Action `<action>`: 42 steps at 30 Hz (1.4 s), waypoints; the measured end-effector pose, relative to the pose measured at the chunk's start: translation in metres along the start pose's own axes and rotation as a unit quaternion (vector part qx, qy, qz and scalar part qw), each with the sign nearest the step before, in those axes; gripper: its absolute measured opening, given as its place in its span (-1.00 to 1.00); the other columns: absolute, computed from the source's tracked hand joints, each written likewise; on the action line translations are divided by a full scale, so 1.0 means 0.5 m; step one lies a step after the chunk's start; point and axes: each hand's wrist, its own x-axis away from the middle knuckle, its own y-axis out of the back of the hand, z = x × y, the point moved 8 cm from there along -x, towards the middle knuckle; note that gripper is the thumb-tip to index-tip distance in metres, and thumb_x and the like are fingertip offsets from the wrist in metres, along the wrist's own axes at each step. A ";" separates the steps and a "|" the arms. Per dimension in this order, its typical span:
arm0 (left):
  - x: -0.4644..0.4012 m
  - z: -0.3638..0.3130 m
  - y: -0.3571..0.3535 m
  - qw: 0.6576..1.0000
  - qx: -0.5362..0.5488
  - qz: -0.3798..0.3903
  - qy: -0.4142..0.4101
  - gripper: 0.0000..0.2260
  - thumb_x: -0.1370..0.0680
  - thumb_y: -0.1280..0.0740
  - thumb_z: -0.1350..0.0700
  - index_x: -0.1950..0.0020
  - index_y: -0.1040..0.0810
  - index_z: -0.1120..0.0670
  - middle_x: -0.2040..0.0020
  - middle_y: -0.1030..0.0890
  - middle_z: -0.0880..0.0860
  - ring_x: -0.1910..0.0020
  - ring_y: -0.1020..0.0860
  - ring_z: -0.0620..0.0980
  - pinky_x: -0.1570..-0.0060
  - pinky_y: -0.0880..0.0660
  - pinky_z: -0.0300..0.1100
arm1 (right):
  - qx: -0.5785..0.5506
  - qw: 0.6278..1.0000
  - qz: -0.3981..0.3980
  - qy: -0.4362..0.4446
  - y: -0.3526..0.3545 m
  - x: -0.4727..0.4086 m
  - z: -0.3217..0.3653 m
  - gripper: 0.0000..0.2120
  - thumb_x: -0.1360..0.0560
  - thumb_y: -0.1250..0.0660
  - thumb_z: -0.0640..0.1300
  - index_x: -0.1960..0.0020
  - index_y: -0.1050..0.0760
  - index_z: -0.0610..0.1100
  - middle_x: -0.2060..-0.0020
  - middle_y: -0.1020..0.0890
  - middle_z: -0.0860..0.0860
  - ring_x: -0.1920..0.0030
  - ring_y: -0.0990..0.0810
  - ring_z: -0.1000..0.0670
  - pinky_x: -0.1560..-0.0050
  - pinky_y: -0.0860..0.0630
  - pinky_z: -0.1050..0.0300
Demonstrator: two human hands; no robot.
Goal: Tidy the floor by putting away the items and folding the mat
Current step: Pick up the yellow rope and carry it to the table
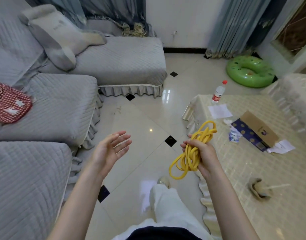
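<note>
- Right hand (201,154) holds bunched yellow rope (192,153) by table's (252,170) left edge.
- Left hand (110,149) wide, fingers straight, holding nothing, over floor (148,110).

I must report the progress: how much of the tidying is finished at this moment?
Done: no mat is in view, so its folding cannot be judged. In hand: the right hand grips a bundled yellow rope; the left hand is open, holding nothing. Left: the rope needs putting away, and a green swim ring lies on the floor.
</note>
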 end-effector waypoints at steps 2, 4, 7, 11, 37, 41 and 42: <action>-0.073 -0.032 -0.042 1.000 0.003 -0.003 -0.001 -0.81 -0.59 -0.15 0.18 -0.04 -0.55 0.16 0.05 -0.63 0.11 0.10 -0.64 0.01 -0.09 -0.47 -0.10 | -0.003 1.000 0.001 0.006 -0.018 -0.068 0.054 -0.77 -0.44 -0.27 -0.41 -0.09 -0.43 -0.30 0.35 -0.57 -0.17 0.35 -0.64 -0.02 0.32 -0.57 0.19; -0.143 -0.063 -0.089 1.000 0.010 -0.005 0.001 -0.81 -0.58 -0.15 0.18 -0.03 -0.55 0.15 0.07 -0.63 0.10 0.14 -0.65 -0.01 -0.05 -0.48 -0.12 | -0.002 1.000 0.008 0.004 -0.035 -0.134 0.106 -0.75 -0.45 -0.26 -0.42 -0.11 -0.42 -0.32 0.37 -0.57 -0.17 0.37 -0.63 -0.03 0.36 -0.56 0.18; -0.237 -0.104 -0.152 1.000 0.016 -0.008 -0.001 -0.80 -0.58 -0.14 0.18 -0.02 -0.55 0.14 0.10 -0.64 0.08 0.15 -0.65 -0.03 -0.01 -0.50 -0.16 | 0.018 1.000 0.015 -0.003 -0.058 -0.230 0.174 -0.73 -0.44 -0.27 -0.41 -0.13 -0.43 -0.33 0.37 -0.58 -0.18 0.36 -0.64 -0.03 0.36 -0.56 0.18; -0.340 -0.156 -0.216 1.000 0.026 -0.012 -0.006 -0.80 -0.59 -0.13 0.18 -0.02 -0.55 0.15 0.15 -0.66 0.06 0.16 -0.65 -0.02 -0.02 -0.48 -0.14 | 0.027 0.999 0.015 -0.005 -0.094 -0.350 0.244 -0.73 -0.44 -0.27 -0.41 -0.14 -0.43 -0.34 0.37 -0.58 -0.17 0.34 -0.64 -0.03 0.33 -0.56 0.18; -1.182 -0.588 -0.461 0.993 -0.077 0.067 0.060 -0.80 -0.58 -0.14 0.20 -0.01 -0.56 0.16 0.14 -0.68 0.08 0.15 -0.63 0.01 -0.01 -0.50 -0.13 | -0.063 0.995 -0.064 0.039 -0.436 -1.055 0.532 -0.81 -0.40 -0.30 -0.36 -0.02 -0.49 -0.27 0.31 -0.60 -0.16 0.34 -0.59 -0.04 0.29 -0.51 0.13; -1.284 -0.595 -0.532 0.989 -0.095 0.079 0.084 -0.80 -0.58 -0.14 0.19 0.00 -0.56 0.15 0.17 -0.68 0.06 0.14 -0.62 0.00 0.04 -0.48 -0.14 | -0.077 0.992 -0.089 0.045 -0.431 -1.133 0.577 -0.81 -0.44 -0.26 -0.38 -0.04 -0.49 -0.28 0.32 -0.60 -0.15 0.34 -0.60 -0.03 0.30 -0.52 0.15; -1.309 -0.594 -0.551 0.988 -0.097 0.082 0.090 -0.81 -0.58 -0.15 0.19 0.01 -0.56 0.15 0.18 -0.68 0.05 0.16 -0.63 -0.01 0.05 -0.48 -0.13 | -0.080 0.991 -0.095 0.045 -0.426 -1.155 0.587 -0.80 -0.44 -0.25 -0.38 -0.05 -0.49 -0.29 0.32 -0.61 -0.15 0.35 -0.60 -0.03 0.32 -0.53 0.16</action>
